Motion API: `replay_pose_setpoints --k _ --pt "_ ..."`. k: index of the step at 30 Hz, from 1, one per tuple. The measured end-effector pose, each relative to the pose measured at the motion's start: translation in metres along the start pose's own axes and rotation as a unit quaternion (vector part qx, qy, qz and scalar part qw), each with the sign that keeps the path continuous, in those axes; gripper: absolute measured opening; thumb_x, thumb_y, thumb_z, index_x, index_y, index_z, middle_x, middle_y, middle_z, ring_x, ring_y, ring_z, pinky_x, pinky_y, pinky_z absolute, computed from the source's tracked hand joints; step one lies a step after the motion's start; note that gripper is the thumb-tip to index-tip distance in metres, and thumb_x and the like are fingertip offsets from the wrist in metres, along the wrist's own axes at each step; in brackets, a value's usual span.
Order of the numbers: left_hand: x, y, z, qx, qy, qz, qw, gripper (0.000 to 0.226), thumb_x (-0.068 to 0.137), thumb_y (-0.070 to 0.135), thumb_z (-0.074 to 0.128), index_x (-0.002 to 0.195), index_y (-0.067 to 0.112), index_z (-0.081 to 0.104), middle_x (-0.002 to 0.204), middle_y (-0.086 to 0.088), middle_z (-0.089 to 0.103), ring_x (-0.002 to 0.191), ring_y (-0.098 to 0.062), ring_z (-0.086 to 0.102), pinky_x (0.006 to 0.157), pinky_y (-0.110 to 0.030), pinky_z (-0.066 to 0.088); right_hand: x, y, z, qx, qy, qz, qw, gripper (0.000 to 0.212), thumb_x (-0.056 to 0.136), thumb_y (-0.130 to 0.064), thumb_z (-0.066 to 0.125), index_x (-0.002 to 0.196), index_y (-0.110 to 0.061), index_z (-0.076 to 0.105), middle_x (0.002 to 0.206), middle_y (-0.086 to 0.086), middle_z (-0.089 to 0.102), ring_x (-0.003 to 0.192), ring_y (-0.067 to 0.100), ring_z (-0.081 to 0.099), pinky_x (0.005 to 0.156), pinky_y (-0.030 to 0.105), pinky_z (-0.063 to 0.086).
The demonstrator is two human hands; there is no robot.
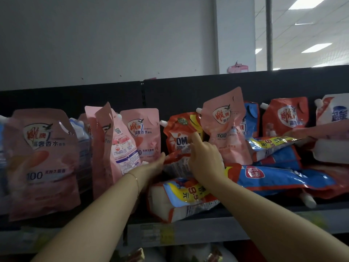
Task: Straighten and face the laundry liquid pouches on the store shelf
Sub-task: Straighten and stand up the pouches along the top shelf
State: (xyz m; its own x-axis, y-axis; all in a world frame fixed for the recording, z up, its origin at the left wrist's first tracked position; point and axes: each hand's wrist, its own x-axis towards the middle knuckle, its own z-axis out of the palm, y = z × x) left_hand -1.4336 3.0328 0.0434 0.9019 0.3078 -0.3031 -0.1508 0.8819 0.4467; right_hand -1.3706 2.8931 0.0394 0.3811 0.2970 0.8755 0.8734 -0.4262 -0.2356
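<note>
Upright pouches (44, 159) left; toppled pouches (283, 178) apparently right.

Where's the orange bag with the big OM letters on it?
In the head view, the orange pouch stands mid-shelf between an upright pink pouch and a tilted pink pouch, right behind the right hand.

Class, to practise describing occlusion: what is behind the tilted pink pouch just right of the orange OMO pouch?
A blue pouch stands behind the tilted pink pouch; only its top and right edge show. Its base and most of its label are covered.
</note>
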Motion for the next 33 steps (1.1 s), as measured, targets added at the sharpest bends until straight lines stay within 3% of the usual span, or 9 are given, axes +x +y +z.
replay_pose_setpoints --k 2,6,11,15,20,24,27,31,33 --pt "-0.001 0.001 0.003 0.268 0.14 0.086 0.949 0.058 0.1 0.044 0.038 0.129 -0.005 0.048 0.127 -0.022 0.055 0.122 -0.036 0.05 0.081 -0.044 0.048 -0.005 0.002 0.005 0.002 0.056 -0.05 0.997 0.024 0.073 0.005 0.059 0.094 -0.007 0.059 0.056 -0.003 0.049 0.053 0.016 0.044 0.057 0.029 0.037" --pt "0.009 0.007 0.015 0.456 0.044 0.074 0.886 0.042 0.093 0.041 0.056 0.105 0.002 0.064 0.097 -0.018 0.066 0.089 -0.031 0.062 0.066 -0.037 0.05 -0.009 0.011 0.011 0.033 0.072 -0.095 0.992 0.018 0.073 -0.001 0.051 0.088 -0.007 0.058 0.055 -0.001 0.053 0.05 0.018 0.048 0.055 0.031 0.042" --pt "0.005 0.011 0.035 0.381 0.077 0.16 0.907 0.03 0.093 0.025 0.052 0.109 0.001 0.061 0.095 -0.021 0.064 0.085 -0.035 0.061 0.062 -0.042 0.051 -0.005 0.017 0.012 0.02 0.032 -0.136 0.99 0.022 0.077 0.001 0.054 0.097 -0.007 0.056 0.066 0.003 0.06 0.061 0.024 0.053 0.061 0.035 0.043" --pt "0.004 0.017 0.045 0.297 0.116 0.235 0.918 0.044 0.1 0.041 0.038 0.12 0.005 0.052 0.112 -0.016 0.063 0.103 -0.035 0.06 0.07 -0.046 0.05 -0.002 0.021 0.011 -0.03 -0.078 -0.165 0.983 0.031 0.082 -0.001 0.057 0.112 -0.009 0.049 0.088 0.006 0.062 0.081 0.026 0.053 0.071 0.037 0.045" --pt "0.007 0.02 0.06 0.306 0.111 0.339 0.883 0.055 0.097 0.051 0.038 0.121 0.004 0.052 0.091 -0.013 0.067 0.075 -0.027 0.067 0.067 -0.04 0.058 0.015 0.01 0.006 0.006 -0.242 -0.098 0.965 0.027 0.096 -0.011 0.044 0.123 -0.015 0.043 0.108 0.01 0.061 0.093 0.027 0.057 0.073 0.035 0.047" --pt "0.012 0.017 0.053 0.434 0.182 0.441 0.765 0.062 0.098 0.055 0.027 0.129 0.006 0.049 0.1 -0.012 0.059 0.074 -0.022 0.059 0.07 -0.036 0.053 0.021 0.004 0.022 0.027 -0.35 -0.088 0.932 0.037 0.097 -0.018 0.048 0.133 -0.021 0.045 0.119 0.008 0.061 0.098 0.024 0.06 0.078 0.032 0.051" --pt "0.019 0.031 0.036 0.47 0.196 0.451 0.733 0.071 0.092 0.065 0.028 0.121 0.004 0.05 0.1 -0.012 0.062 0.08 -0.021 0.061 0.076 -0.037 0.054 0.025 0.001 0.032 0.055 -0.395 -0.079 0.914 0.044 0.096 -0.029 0.052 0.138 -0.019 0.043 0.131 0.01 0.055 0.114 0.029 0.055 0.092 0.036 0.046" --pt "0.015 0.038 0.023 0.575 0.172 0.489 0.632 0.045 0.102 0.04 0.033 0.076 0.008 0.053 0.068 -0.005 0.053 0.064 -0.022 0.054 0.056 -0.027 0.039 0.034 -0.008 0.038 0.063 -0.399 -0.031 0.914 0.046 0.093 -0.035 0.055 0.135 -0.016 0.049 0.131 0.01 0.055 0.118 0.029 0.053 0.093 0.035 0.044" --pt "0.015 0.037 0.017 0.581 0.144 0.528 0.602 0.028 0.1 0.028 0.044 0.104 0.004 0.056 0.085 -0.005 0.06 0.084 -0.026 0.061 0.069 -0.029 0.046 0.035 -0.014 0.042 0.058 -0.397 -0.032 0.915 0.037 0.092 -0.033 0.056 0.121 -0.01 0.059 0.118 0.012 0.061 0.106 0.03 0.057 0.087 0.034 0.046"
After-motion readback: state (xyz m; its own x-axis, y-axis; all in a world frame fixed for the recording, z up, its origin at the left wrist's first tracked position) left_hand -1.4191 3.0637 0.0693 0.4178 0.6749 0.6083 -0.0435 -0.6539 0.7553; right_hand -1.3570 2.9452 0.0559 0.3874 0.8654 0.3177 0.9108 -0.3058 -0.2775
